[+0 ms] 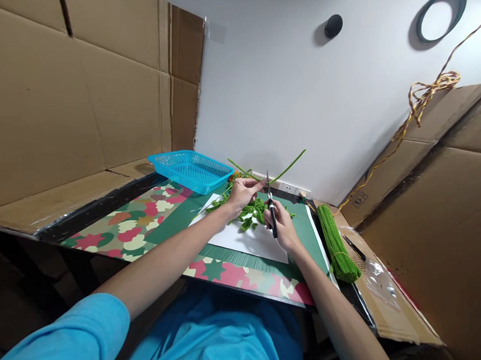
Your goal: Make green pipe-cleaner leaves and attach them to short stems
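Between its fingertips my left hand [243,195] pinches a green pipe cleaner [288,168], bent so that both ends rise to either side. My right hand [283,225] grips a pair of scissors [271,214] with black handles, blades pointing up. The blades meet the pipe cleaner just right of my left fingertips; whether they have cut into it I cannot tell. Below both hands, several green leaf shapes [248,222] of the same fuzzy look lie on a white sheet [237,241].
A blue plastic basket [192,180] stands at the back left. On the right lie a thick bundle of green pipe cleaners [337,244], a dark pointed tool [354,247] and a clear plastic bag [382,284]. Cardboard walls [88,75] rise on both sides; a power strip [289,188] sits behind.
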### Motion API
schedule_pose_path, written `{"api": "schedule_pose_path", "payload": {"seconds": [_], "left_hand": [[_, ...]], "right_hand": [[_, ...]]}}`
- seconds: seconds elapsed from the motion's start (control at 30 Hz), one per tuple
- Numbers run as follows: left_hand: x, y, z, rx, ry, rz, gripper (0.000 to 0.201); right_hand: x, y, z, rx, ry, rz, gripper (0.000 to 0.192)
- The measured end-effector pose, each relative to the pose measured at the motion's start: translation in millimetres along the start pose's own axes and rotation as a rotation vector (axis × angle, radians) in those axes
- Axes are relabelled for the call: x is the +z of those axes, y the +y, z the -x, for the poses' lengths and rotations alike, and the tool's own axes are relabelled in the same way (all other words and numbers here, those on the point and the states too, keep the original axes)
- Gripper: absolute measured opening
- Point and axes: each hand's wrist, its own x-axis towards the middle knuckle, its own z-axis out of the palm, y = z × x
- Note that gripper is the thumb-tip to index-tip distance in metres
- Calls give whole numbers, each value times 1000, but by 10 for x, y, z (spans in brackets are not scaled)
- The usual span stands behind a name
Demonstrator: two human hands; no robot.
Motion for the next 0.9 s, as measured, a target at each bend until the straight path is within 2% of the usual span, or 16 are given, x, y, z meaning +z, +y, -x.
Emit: {"api": "schedule_pose_path", "payload": {"seconds": [0.53, 0.9], "left_hand": [[5, -25, 8, 10, -53, -22, 46], [48, -39, 43, -5, -85, -18, 43]], "right_hand": [[10, -34, 12, 17, 6, 65, 49], [35, -85, 28, 4, 15, 89, 41]]}}
